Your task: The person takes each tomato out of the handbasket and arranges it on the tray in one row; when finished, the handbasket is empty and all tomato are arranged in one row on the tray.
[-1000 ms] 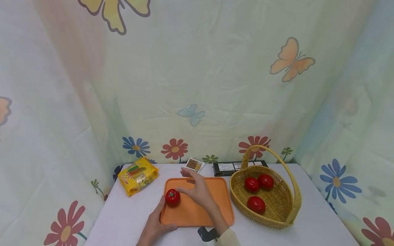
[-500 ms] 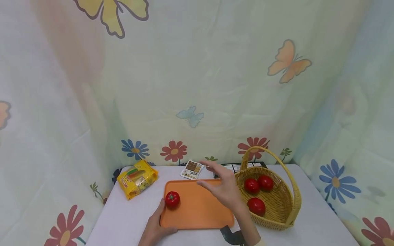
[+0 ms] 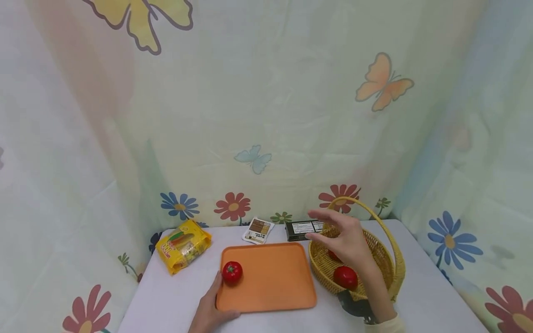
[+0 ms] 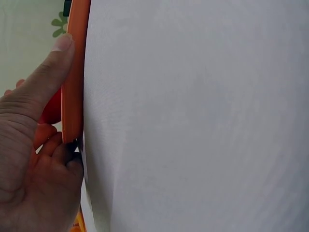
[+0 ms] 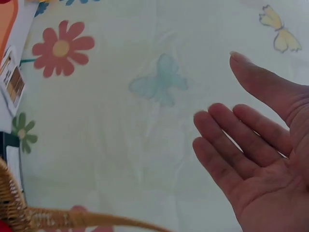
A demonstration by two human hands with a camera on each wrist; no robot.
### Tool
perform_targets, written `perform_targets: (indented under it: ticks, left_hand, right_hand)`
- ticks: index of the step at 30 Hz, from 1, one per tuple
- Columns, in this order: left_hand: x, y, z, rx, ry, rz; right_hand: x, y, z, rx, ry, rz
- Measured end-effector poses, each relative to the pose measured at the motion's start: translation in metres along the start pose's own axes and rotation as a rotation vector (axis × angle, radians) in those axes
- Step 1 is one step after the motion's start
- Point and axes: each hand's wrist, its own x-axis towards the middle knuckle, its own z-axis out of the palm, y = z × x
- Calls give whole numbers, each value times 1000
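Note:
My left hand holds the near-left corner of an orange tray. Its thumb lies along the front edge and the fingers bend round the left side, as the left wrist view shows on the tray rim. Just inside that corner sits a red tomato with a green top. My right hand is raised over the left part of a wicker basket, fingers and thumb spread with nothing between them. In the basket lies a glossy red fruit; others are mostly hidden behind the hand.
A yellow food packet lies left of the tray. Behind the tray are a small white-and-brown sachet and a black box, partly covered by the basket. The basket's tall handle arches up at the right, before a flowered curtain.
My right hand has moved away from the tomato, rightward across the tray to above the basket. The left hand stays at the tray corner, and the tomato stays in place.

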Motion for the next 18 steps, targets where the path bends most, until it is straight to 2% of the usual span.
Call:
perform_targets:
  ticks: [4,8,18]
  left_hand:
    - [0,1,0,3,2,5]
    - [2,0,-1,-16,-9,9]
    - [2,-4,-1,-71,-25,-4]
  right_hand:
    - [1,23,-7,7,-64,110]
    - [4,48,-7,24,-103,184]
    - [6,101,6,50,-160,318]
